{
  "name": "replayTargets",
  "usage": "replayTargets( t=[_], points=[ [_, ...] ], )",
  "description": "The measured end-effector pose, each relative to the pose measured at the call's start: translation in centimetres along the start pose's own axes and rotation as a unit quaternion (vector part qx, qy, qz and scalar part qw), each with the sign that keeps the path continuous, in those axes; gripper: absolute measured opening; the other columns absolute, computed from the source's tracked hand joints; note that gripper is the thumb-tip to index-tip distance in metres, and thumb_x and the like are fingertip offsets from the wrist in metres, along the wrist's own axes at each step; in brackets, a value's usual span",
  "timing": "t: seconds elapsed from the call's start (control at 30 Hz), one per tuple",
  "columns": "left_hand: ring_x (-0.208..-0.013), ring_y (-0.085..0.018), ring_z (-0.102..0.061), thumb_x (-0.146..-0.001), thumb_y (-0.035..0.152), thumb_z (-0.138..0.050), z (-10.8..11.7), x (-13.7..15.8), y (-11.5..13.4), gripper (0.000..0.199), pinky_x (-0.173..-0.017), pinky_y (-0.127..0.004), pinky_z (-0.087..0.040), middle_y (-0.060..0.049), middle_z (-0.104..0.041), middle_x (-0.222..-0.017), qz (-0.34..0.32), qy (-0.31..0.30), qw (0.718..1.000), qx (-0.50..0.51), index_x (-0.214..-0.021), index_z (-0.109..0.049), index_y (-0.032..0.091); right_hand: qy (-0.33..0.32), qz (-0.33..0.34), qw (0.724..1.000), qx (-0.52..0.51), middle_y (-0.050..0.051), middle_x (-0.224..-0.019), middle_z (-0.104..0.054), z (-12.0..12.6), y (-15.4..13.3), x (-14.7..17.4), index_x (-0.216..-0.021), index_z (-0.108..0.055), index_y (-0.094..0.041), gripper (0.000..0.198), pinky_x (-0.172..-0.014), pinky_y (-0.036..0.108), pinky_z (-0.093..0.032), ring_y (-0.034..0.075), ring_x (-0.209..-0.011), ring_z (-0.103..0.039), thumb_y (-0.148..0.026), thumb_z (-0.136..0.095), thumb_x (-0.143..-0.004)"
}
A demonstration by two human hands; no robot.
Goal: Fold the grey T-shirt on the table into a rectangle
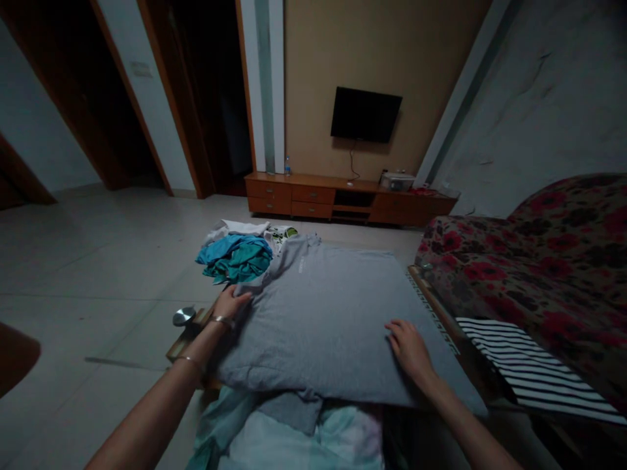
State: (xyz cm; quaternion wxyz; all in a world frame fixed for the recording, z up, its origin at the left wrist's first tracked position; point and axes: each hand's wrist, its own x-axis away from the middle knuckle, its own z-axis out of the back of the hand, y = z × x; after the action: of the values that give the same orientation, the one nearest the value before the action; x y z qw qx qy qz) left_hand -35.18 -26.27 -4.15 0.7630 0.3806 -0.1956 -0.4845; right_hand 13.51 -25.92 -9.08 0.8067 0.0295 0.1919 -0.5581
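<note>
Both hands lie flat on a grey shirt (323,313) spread over a low table (182,343). Left hand (231,303), with bracelets at the wrist, rests open on the shirt's left edge near the sleeve, fingers loosely together. Right hand (409,346) presses palm down on the right half of the cloth, fingers spread a little; neither hand grips anything.

The shirt covers nearly all of the tabletop, its collar end pointing away from the person and its hem folded near the body. At the far left corner of the table sits a heap of blue and teal clothes (236,256), with white garments (245,228) just behind it. A small round metal object (183,316) lies at the table's left edge, just beside the left wrist.

To the right stands a sofa with a red flower pattern (529,261), and a black-and-white striped cloth (529,365) lies on its seat. The floor (98,261) is pale tile. Against the far tan wall runs a long wooden cabinet (343,199), with a dark television (365,114) mounted above it. Dark wooden doorways (196,98) open on the left. The room is dim.
</note>
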Motion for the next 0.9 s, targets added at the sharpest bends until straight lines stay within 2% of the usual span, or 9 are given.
replayTargets(
  t=[0.07, 0.17, 0.3, 0.43, 0.53, 0.6, 0.7, 0.77, 0.9],
  points=[
    [-0.091, -0.019, -0.059, -0.077, 0.032, -0.063, -1.8, 0.6, 0.9, 0.029, -0.083, -0.031, -0.046, -0.003, -0.065, -0.099, -0.095, -0.067, 0.993, -0.026, -0.101, -0.059, 0.017, -0.021, 0.046, 0.998, -0.039, 0.011, -0.111, -0.060, -0.2, -3.2, -5.3, -0.112, -0.063, -0.016, 0.033, -0.094, 0.032, -0.042, 0.021, -0.106, -0.052, -0.011, -0.045, -0.085],
    [-0.097, -0.020, -0.055, -0.075, 0.027, -0.058, -5.1, 1.3, 2.0, 0.032, -0.086, -0.029, -0.041, -0.005, -0.063, -0.108, -0.224, -0.226, 0.942, -0.111, -0.106, -0.058, 0.020, -0.055, 0.096, 0.991, -0.073, 0.010, -0.110, -0.061, -0.9, -8.7, -13.9, -0.114, -0.062, -0.016, 0.034, -0.095, 0.029, -0.040, 0.019, -0.106, -0.053, -0.010, -0.047, -0.084],
    [-0.077, -0.015, -0.054, -0.066, 0.026, -0.064, -8.1, 0.1, 2.1, 0.032, -0.066, -0.022, -0.038, 0.001, -0.063, -0.085, -0.225, -0.356, 0.897, -0.134, -0.097, -0.061, 0.021, -0.104, 0.116, 0.984, -0.081, 0.010, -0.113, -0.062, -3.6, -16.0, -24.1, -0.113, -0.063, -0.016, 0.033, -0.096, 0.027, -0.038, 0.019, -0.109, -0.053, -0.011, -0.050, -0.084],
    [-0.066, -0.011, -0.045, -0.066, 0.033, -0.067, -8.4, -2.2, 1.0, 0.032, -0.058, -0.019, -0.031, 0.004, -0.053, -0.072, -0.231, -0.425, 0.874, -0.045, -0.094, -0.061, 0.018, -0.161, 0.097, 0.978, -0.092, 0.010, -0.113, -0.063, -7.8, -22.0, -30.0, -0.111, -0.065, -0.016, 0.029, -0.094, 0.029, -0.040, 0.021, -0.108, -0.056, -0.018, -0.050, -0.086],
    [-0.065, -0.011, -0.044, -0.069, 0.036, -0.065, -8.3, -2.8, 0.2, 0.033, -0.057, -0.019, -0.029, 0.004, -0.051, -0.071, -0.231, -0.435, 0.870, 0.003, -0.096, -0.060, 0.018, -0.175, 0.083, 0.978, -0.079, 0.015, -0.120, -0.057, -11.0, -25.4, -31.1, -0.117, -0.061, -0.015, 0.045, -0.092, 0.038, -0.043, 0.029, -0.112, -0.052, -0.038, -0.064, -0.079],
    [-0.068, -0.011, -0.046, -0.070, 0.031, -0.065, -8.2, -2.6, 0.0, 0.031, -0.059, -0.020, -0.030, 0.003, -0.054, -0.074, -0.229, -0.425, 0.876, 0.006, -0.098, -0.059, 0.018, -0.172, 0.076, 0.981, -0.056, 0.019, -0.123, -0.053, -12.8, -26.6, -30.9, -0.117, -0.059, -0.013, 0.053, -0.090, 0.043, -0.043, 0.035, -0.115, -0.049, -0.040, -0.070, -0.072],
    [-0.072, -0.013, -0.049, -0.069, 0.025, -0.062, -7.8, -2.0, 0.4, 0.029, -0.062, -0.022, -0.032, 0.002, -0.056, -0.079, -0.221, -0.406, 0.887, 0.006, -0.097, -0.059, 0.018, -0.146, 0.041, 0.986, -0.068, 0.017, -0.114, -0.059, -14.4, -26.3, -30.8, -0.103, -0.064, -0.014, 0.027, -0.090, 0.043, -0.043, 0.031, -0.110, -0.052, -0.026, -0.060, -0.079],
    [-0.071, -0.013, -0.049, -0.071, 0.025, -0.059, -7.0, -1.8, 1.0, 0.028, -0.062, -0.022, -0.033, 0.002, -0.056, -0.077, -0.208, -0.386, 0.898, 0.020, -0.098, -0.058, 0.019, -0.112, -0.043, 0.982, -0.144, 0.012, -0.100, -0.065, -14.6, -25.1, -31.7, -0.092, -0.066, -0.016, 0.018, -0.087, 0.037, -0.045, 0.025, -0.100, -0.058, -0.020, -0.054, -0.079],
    [-0.072, -0.016, -0.052, -0.075, 0.035, -0.054, -3.5, -2.3, 2.0, 0.043, -0.064, -0.025, -0.039, 0.000, -0.058, -0.080, -0.164, -0.293, 0.936, 0.102, -0.116, -0.052, 0.022, -0.063, -0.204, 0.907, -0.362, 0.006, -0.083, -0.068, -13.3, -23.8, -35.6, -0.097, -0.066, -0.013, 0.025, -0.072, 0.028, -0.051, 0.017, -0.079, -0.064, -0.016, -0.051, -0.077]
  ],
)
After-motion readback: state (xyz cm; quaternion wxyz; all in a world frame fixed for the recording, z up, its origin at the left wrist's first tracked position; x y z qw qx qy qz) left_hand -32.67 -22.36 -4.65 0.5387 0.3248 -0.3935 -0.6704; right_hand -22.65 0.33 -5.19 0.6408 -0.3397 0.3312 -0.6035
